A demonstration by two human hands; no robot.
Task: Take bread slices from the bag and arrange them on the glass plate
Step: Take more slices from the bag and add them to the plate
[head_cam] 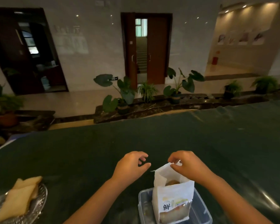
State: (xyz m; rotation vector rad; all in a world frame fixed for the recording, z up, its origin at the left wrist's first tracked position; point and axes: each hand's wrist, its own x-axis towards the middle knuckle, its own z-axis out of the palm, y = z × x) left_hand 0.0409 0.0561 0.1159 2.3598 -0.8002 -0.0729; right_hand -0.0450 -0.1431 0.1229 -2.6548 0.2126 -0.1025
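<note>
A white bread bag (173, 193) stands upright in a clear plastic box (200, 209) near the table's front edge. Its top is open and a browned slice shows inside. My right hand (184, 164) pinches the far rim of the bag's mouth. My left hand (131, 164) hovers just left of the bag, fingers curled apart and holding nothing. At the lower left a glass plate (40, 199) carries bread slices (19, 198), overlapping one another.
A dark green cloth (152, 138) covers the table, which stretches far ahead and to both sides. Beyond its far edge lie potted plants (123, 94), a tiled floor and wooden doors.
</note>
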